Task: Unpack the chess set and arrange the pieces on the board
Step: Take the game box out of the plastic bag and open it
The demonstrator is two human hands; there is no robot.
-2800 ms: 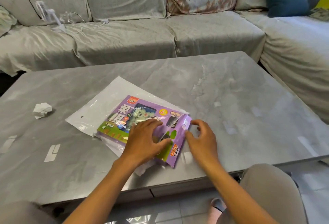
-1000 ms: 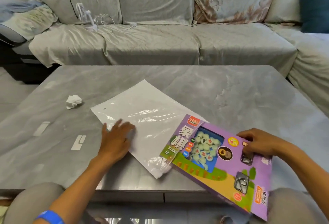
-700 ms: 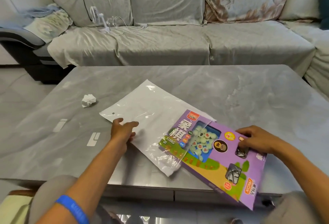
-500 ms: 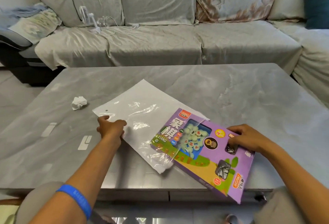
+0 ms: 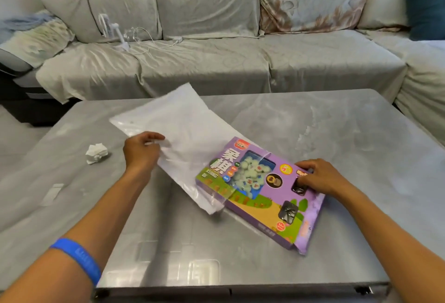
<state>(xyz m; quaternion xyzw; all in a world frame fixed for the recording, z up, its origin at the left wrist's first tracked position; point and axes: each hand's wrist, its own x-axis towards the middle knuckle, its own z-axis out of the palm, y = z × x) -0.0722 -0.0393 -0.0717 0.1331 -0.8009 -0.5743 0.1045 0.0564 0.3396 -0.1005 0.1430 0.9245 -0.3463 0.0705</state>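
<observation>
Purple chess box [image 5: 265, 196], "XIANG" label, under right hand [image 5: 320, 177].

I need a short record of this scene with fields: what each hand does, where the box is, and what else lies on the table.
left hand: pinches the plastic bag, lifting it
right hand: grips the box
box: on the table, one corner still inside the bag mouth
pieces: unopened, seen through the box window
also on table: crumpled paper

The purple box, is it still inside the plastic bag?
Mostly out. Only the purple box's left corner sits under the plastic bag; the rest lies bare on the table.
</observation>
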